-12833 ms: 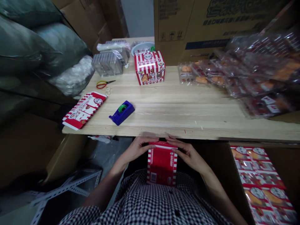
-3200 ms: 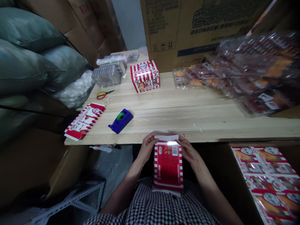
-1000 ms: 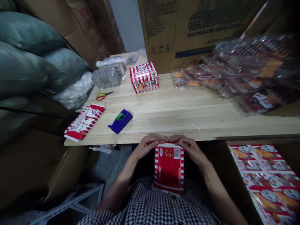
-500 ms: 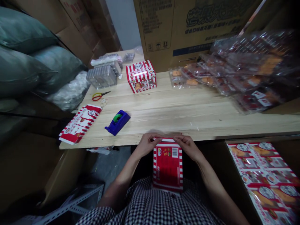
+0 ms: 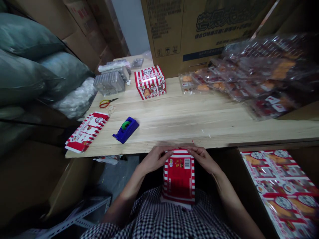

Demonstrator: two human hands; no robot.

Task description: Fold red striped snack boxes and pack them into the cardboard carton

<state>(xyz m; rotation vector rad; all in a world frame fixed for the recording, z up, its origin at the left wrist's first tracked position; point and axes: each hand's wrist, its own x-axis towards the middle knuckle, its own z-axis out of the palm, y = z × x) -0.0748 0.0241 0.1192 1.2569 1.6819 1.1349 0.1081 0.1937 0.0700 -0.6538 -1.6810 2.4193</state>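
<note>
A red and white striped carton [image 5: 179,177] rests against my checked shirt, below the table's front edge, with its barcode panel facing up. My left hand [image 5: 156,158] grips the far left corner, thumb on top and fingers behind the far edge. At the far right corner my right hand [image 5: 200,157] holds the same carton in the same way. The fingertips of both hands nearly meet behind that edge, where they are partly hidden. Beyond, on the table, lies a blue tape dispenser [image 5: 127,130] with a green roll.
On the wooden table [image 5: 174,116] are an assembled striped box [image 5: 150,82], scissors [image 5: 107,103], flat cartons [image 5: 87,132] and clear plastic cases [image 5: 109,82]. Bagged trays [image 5: 264,76] pile up at right. A big cardboard box [image 5: 174,39] stands behind. Printed cartons [image 5: 281,189] lie lower right.
The carton's far edge has folded over toward me, and my fingers have moved inward behind it. Both hands still hold the carton.
</note>
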